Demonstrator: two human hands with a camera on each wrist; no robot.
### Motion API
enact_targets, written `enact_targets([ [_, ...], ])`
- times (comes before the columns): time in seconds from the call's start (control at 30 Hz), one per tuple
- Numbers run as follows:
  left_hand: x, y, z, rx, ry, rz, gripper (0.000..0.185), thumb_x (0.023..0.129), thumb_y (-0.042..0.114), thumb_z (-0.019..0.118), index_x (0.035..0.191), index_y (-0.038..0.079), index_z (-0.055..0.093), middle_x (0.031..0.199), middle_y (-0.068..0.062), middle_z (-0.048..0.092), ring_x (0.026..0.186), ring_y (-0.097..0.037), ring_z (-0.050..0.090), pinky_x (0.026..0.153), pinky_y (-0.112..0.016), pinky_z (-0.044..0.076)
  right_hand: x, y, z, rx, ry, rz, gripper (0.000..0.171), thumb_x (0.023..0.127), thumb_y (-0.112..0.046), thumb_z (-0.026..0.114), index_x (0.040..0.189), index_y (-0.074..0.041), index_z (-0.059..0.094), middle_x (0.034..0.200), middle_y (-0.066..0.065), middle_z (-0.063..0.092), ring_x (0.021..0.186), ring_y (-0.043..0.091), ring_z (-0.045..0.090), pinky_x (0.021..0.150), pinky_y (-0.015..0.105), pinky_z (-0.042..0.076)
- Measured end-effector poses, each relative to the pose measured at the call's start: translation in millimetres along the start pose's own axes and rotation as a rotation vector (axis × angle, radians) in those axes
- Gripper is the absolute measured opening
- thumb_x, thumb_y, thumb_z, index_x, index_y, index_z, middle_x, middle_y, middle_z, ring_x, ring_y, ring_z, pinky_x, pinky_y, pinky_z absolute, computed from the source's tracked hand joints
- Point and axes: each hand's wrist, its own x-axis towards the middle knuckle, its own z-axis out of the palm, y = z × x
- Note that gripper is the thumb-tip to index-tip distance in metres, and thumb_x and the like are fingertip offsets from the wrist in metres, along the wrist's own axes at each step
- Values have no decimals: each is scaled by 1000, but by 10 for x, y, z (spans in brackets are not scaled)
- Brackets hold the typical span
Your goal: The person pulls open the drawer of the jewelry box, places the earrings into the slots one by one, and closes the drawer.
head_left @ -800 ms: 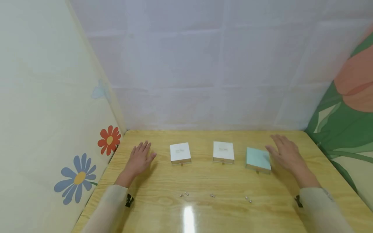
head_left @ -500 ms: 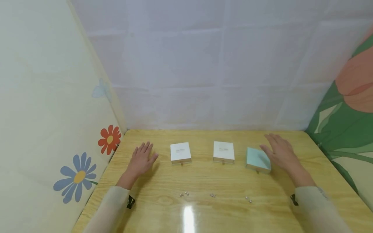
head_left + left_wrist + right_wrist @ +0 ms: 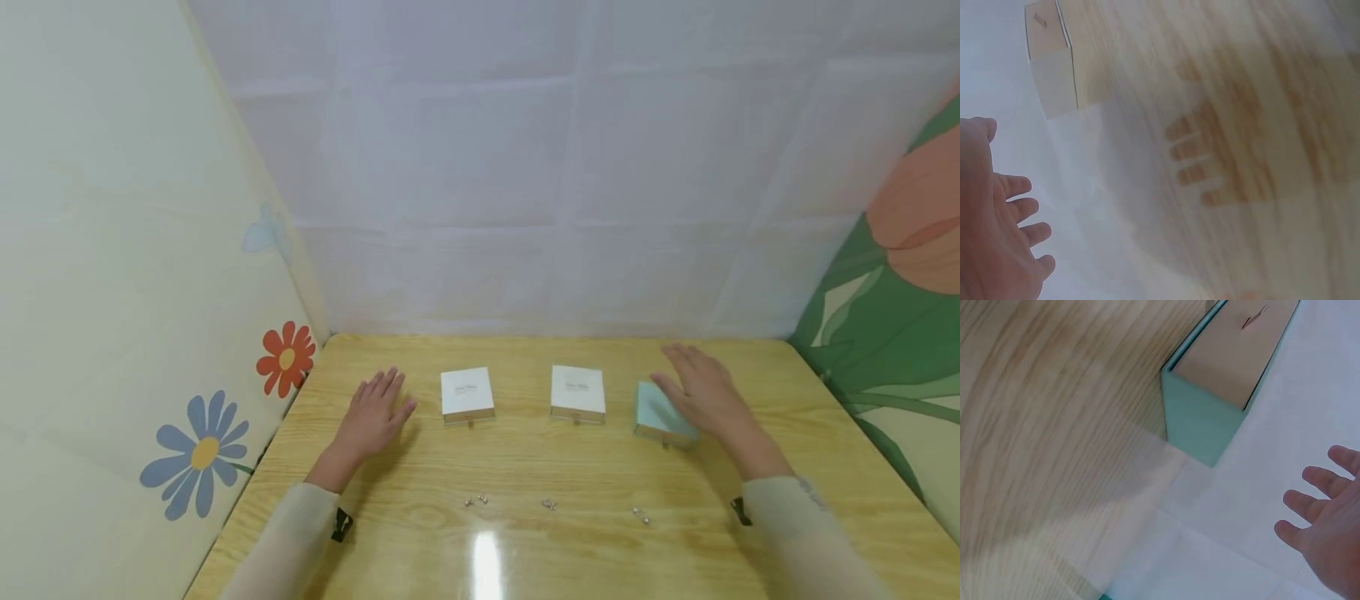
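Wooden table [image 3: 570, 467] under both my arms. At 2 o'clock, my right hand [image 3: 705, 396], fingers spread and straight, hovers over the mint box [image 3: 654, 414], partly covering it. At 10 o'clock, my left hand [image 3: 373, 415] lies flat, fingers apart, just beside the left white box [image 3: 467, 393]. Second white box [image 3: 577, 391] at 12. Tiny earrings [image 3: 548, 503] nearest me

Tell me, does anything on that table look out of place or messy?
Little stands out. Three boxes sit in a row; the teal box is turned slightly askew beside the two white boxes. Tiny metal bits lie loose on the table.
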Motion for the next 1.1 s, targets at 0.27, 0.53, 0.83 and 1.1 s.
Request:
enact_targets([
  [0.27,20,75,-26,-22,-19,9,67,109,44,42,157,-1,32,164,-21,26,151,-43,23,123,-62,12,56,-124,54,0,-24,-10,66,110,-42,39,154,7,32,156,35,28,142,58,22,115,73,13],
  [0.53,57,85,8,-28,-27,12,66,109,44,42,158,1,32,165,-20,26,152,-42,22,123,-62,11,94,-198,127,7,-43,-22,66,110,-43,39,155,5,30,158,35,25,144,57,20,116,73,10],
  [0.83,115,116,28,-30,-29,34,67,109,47,40,159,3,31,165,-19,25,152,-41,21,124,-62,11,130,-293,185,14,-37,-41,66,109,-42,40,154,6,32,157,35,27,144,57,21,117,72,11],
  [1.1,167,145,53,-88,-41,63,64,109,41,43,158,3,31,166,-18,23,153,-41,18,123,-63,8,159,-429,227,14,-28,-74,65,109,-40,43,155,4,32,156,32,31,144,55,23,118,70,13],
])
